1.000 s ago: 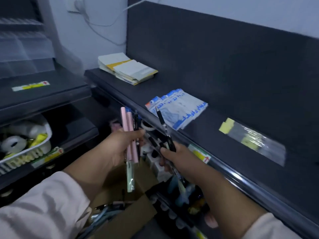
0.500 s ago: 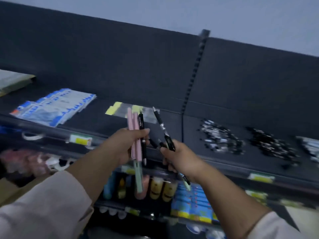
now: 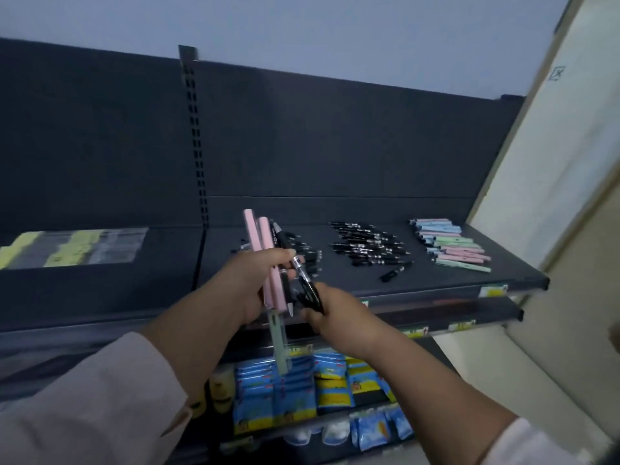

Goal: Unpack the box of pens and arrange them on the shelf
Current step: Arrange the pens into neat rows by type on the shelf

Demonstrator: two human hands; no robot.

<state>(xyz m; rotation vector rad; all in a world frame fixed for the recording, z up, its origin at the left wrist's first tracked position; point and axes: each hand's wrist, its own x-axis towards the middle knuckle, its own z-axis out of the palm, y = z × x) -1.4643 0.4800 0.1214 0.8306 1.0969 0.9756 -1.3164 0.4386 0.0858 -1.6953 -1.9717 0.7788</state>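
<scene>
Left hand (image 3: 250, 280) grips a bunch of pens (image 3: 268, 263), pink ones sticking up. Right hand (image 3: 330, 308) is closed on a black pen (image 3: 307, 280), both at the shelf's (image 3: 436, 286) front edge.

Both arms stretched forward and up, pale sleeves pushed back off the forearms. Left hand (image 3: 255, 280) raised about chest-high, back of the hand toward the camera, fingers curled tight round a bunch of pens (image 3: 268, 260), thumb pressing across the front of them. Right hand (image 3: 335, 310) just beside it and a touch lower, wrist bent inward, fingers pinched round black pens (image 3: 308, 290). Knuckles of the two hands nearly touching, kinda blurry there.
</scene>
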